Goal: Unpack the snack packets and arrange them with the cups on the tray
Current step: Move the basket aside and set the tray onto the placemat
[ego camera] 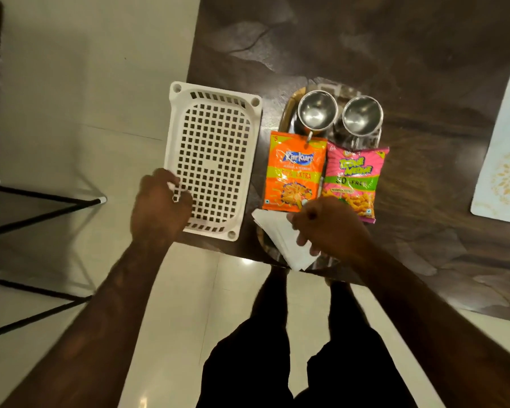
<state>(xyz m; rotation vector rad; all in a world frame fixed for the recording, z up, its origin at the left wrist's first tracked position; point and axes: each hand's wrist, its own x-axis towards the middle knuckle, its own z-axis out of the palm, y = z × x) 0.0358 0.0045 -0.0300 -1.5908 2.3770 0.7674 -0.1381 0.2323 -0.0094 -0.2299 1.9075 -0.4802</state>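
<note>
An orange snack packet (293,173) and a pink snack packet (354,179) lie side by side on a steel tray (286,111). Two steel cups (317,113) (362,115) stand at the tray's far end. White folded napkins (280,235) rest on the tray's near end. My right hand (330,228) presses on the napkins with its fingers curled around their edge. My left hand (159,203) grips the near left rim of an empty white plastic basket (212,154), which stands left of the tray.
The dark wooden table (365,39) ends just below the tray and basket; the basket overhangs its left edge. A white placemat (504,160) lies at the right. Black metal furniture legs (42,201) stand on the tiled floor at the left.
</note>
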